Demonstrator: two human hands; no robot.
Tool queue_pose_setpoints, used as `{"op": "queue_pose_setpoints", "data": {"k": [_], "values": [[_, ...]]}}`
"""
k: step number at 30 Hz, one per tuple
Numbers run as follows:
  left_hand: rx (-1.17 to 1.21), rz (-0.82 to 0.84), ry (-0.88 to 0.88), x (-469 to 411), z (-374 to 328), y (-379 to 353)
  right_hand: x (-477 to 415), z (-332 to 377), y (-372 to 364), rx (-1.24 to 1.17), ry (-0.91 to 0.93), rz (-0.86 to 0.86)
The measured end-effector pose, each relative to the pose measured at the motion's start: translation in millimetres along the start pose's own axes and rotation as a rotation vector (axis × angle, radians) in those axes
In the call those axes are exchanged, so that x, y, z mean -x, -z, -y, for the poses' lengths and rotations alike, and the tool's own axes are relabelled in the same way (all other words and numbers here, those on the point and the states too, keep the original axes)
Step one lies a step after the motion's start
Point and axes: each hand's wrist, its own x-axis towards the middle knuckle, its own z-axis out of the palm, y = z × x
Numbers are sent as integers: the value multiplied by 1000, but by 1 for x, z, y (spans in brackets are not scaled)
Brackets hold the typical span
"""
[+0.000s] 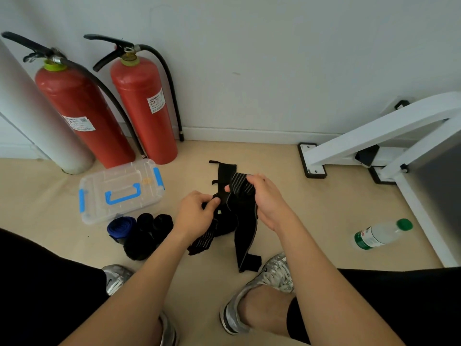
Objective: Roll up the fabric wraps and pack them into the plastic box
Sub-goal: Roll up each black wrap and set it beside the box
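Fabric wrap (245, 233), centre frame, pinched by left hand (197, 213), gripped by right hand (262, 201), seemingly being straightened for rolling.

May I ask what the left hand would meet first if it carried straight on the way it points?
The left hand pinches the black wrap; it would probably meet the wrap's striped fold, then the right hand gripping it. Depth unclear.
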Motion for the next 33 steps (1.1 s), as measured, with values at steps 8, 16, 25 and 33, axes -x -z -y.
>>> {"op": "queue_pose_setpoints", "data": {"k": [8,16,25,33], "values": [[-115,-73,32,-3,-18,-9,-4,22,-11,291,64,-266],[-182,-127,327,0,23,1,9,70,0,444,148,-530],[-155,357,96,-4,10,28,18,59,4,1199,9,-146],[-265,369,-38,-13,-9,60,6,2,-14,1533,-311,157]]}}
